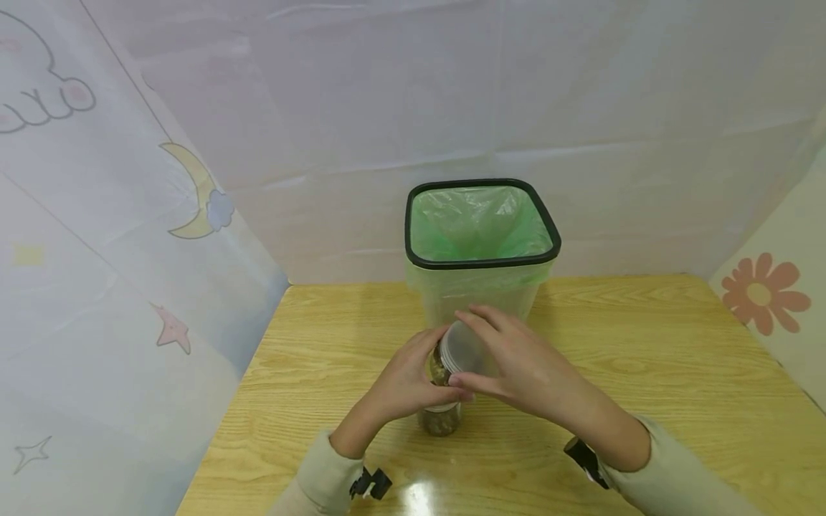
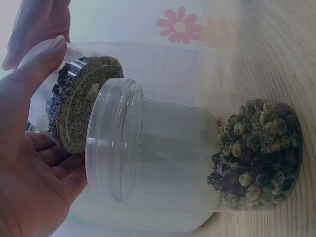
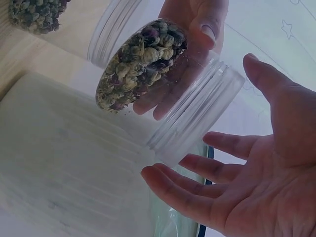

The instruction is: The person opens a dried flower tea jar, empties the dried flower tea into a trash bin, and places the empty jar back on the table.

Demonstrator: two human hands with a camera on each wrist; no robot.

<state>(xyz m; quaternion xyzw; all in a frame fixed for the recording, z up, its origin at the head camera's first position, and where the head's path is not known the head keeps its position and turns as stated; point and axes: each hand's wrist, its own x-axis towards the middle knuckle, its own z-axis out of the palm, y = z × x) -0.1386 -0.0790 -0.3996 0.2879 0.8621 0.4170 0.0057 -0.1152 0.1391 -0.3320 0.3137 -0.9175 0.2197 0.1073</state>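
Note:
My left hand [image 1: 403, 380] grips a clear plastic jar [image 3: 143, 64], tilted, with dried flower buds and dark bits gathered at its base. A translucent ribbed screw lid [image 1: 466, 347] caps this jar. Around the lid, my right hand [image 1: 532, 369] has its fingers and thumb spread, fingertips close to the rim in the right wrist view. Just below the held jar, a second clear jar [image 2: 256, 153] stands upright on the table, part filled with similar buds. Its ribbed clear top overlaps the held jar's base in the left wrist view.
A whitish bin [image 1: 477, 294] with a black rim and green liner bag stands right behind the jars. The wood-grain table [image 1: 335, 337] ends at a printed cloth [image 1: 361, 143] hung behind it, with more cloth at both sides.

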